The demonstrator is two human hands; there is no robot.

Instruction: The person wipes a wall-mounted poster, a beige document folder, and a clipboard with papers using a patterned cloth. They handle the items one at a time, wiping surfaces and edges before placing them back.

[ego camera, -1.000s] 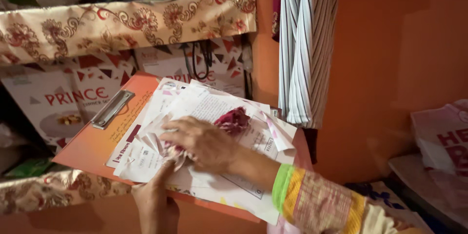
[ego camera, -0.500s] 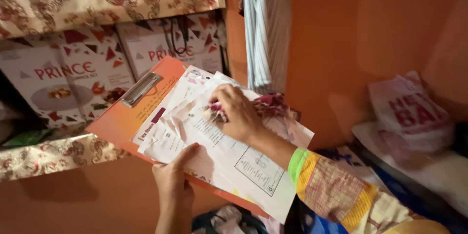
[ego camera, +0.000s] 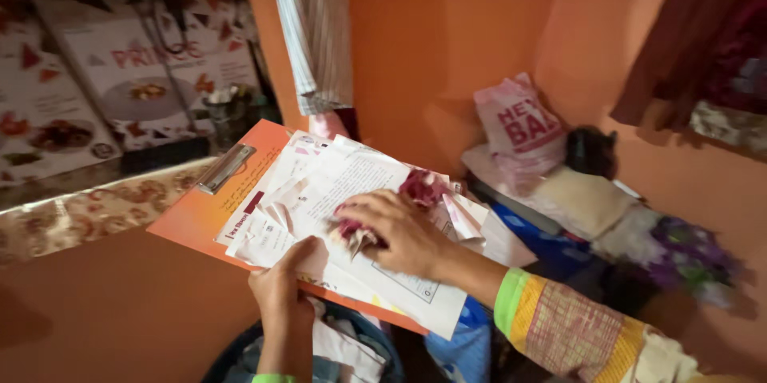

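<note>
Gripping clipboard (ego camera: 196, 211) papers (ego camera: 335, 183), left hand (ego camera: 281, 287); right hand (ego camera: 395, 227) atop.

The single head-worn camera looks steeply down and forward from close above the clipboard (ego camera: 209, 215) of loose papers (ego camera: 343, 191), tilted so the shelf with its boxes (ego camera: 120, 87) slants across the upper left and the orange wall (ego camera: 447, 39) fills the upper centre.
</note>
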